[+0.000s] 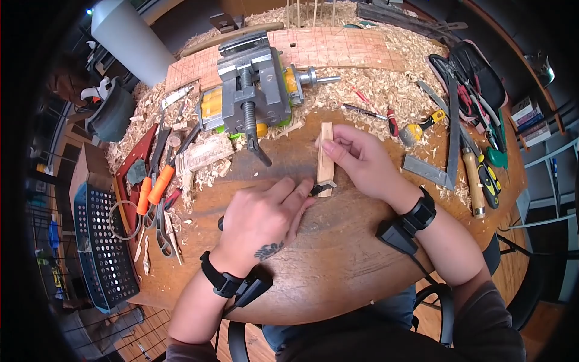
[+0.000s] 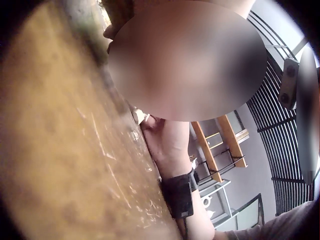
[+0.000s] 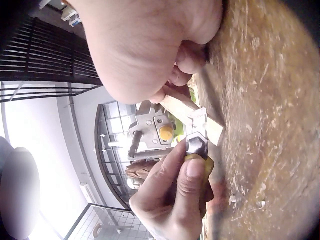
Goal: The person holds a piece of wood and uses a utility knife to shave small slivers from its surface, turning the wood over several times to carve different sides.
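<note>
In the head view, my right hand pinches a small tapered piece of pale wood between thumb and fingers near its far end. The wood's near end stands low over the worn tabletop. My left hand grips a utility knife, its short blade across the wood close to that near end. The right wrist view shows the knife from the front, thumb on its yellow-and-dark handle, blade against the wood. A blurred oval covers the left hand in the left wrist view.
A metal vise stands beyond the hands among wood shavings. Orange-handled tools and scissors lie at left, by a perforated basket. At right are a metal square, a wooden-handled tool and a tool pouch.
</note>
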{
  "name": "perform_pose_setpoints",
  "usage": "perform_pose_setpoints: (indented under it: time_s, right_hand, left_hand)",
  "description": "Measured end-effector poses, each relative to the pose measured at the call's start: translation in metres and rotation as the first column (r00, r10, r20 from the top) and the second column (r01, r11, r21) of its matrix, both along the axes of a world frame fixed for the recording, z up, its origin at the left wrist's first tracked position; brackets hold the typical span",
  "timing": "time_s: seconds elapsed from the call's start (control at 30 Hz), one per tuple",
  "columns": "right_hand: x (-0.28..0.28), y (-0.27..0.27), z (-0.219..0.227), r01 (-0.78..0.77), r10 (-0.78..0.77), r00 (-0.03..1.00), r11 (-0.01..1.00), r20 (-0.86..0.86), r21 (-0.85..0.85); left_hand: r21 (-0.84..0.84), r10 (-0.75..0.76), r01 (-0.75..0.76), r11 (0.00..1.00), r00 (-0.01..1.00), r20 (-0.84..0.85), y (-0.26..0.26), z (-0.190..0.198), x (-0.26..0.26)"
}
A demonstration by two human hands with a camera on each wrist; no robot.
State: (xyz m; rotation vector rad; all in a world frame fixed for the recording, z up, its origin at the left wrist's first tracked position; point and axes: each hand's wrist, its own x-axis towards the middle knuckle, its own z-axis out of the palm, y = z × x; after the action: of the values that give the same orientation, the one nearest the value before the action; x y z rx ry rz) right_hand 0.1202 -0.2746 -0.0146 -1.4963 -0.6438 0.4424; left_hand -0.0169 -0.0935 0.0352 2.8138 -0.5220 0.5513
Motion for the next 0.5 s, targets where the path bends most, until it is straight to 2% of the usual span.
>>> perform_pose_setpoints:
  time_s: [0.27,0.5]
  right_hand:
    - [-0.0019,-0.0013,0.005,0.012,-0.012,1.0,0.999,0.017,-0.036]
    - [0.0012,-0.0027,-0.0006,-0.001,0.003,0.999,0.999,0.04,-0.048]
  left_hand:
    - [-0.024,-0.023,0.023,0.999,0.999,-0.027,-0.0009,-0.0038,-0.0026]
    - [0.045,-0.029,0.03,0.999,0.999,-0.033,-0.0013,-0.0058,-0.0053]
